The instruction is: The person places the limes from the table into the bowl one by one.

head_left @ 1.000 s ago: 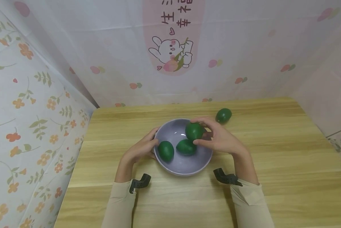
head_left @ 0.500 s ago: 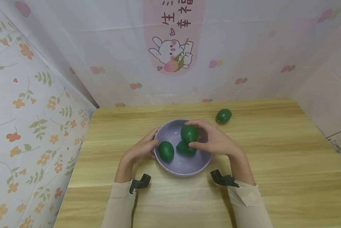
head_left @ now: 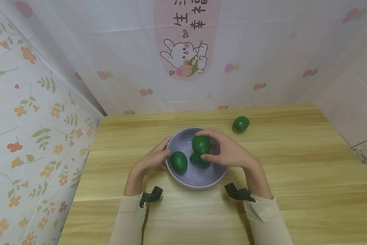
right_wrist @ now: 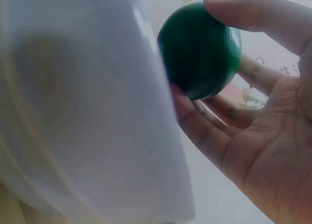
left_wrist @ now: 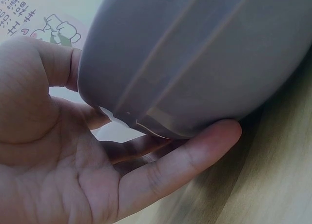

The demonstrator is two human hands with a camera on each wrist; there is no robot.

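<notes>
My left hand (head_left: 153, 158) grips the left side of a purple-grey bowl (head_left: 198, 180), thumb at the rim. In the left wrist view its fingers (left_wrist: 195, 153) reach along the outside and underside of the bowl. My right hand (head_left: 232, 149) holds a glossy dark green lime (head_left: 201, 144) over the bowl, pinched between thumb and fingers. The right wrist view shows the held lime (right_wrist: 197, 53) beside the bowl's rim. Two more limes lie in the bowl: one at the left (head_left: 178, 162), and one in the middle (head_left: 198, 161), partly hidden beneath the held one.
Another green lime (head_left: 240, 124) lies on the wooden table (head_left: 293, 163), behind and right of the bowl. A printed curtain (head_left: 251, 47) hangs along the back edge, and a floral cloth (head_left: 33, 136) on the left. Black wrist mounts (head_left: 238, 193) stick out near the bowl's front.
My right hand has moved left with the lime, from the bowl's right rim to over the middle lime. The left hand and the bowl stay in place.
</notes>
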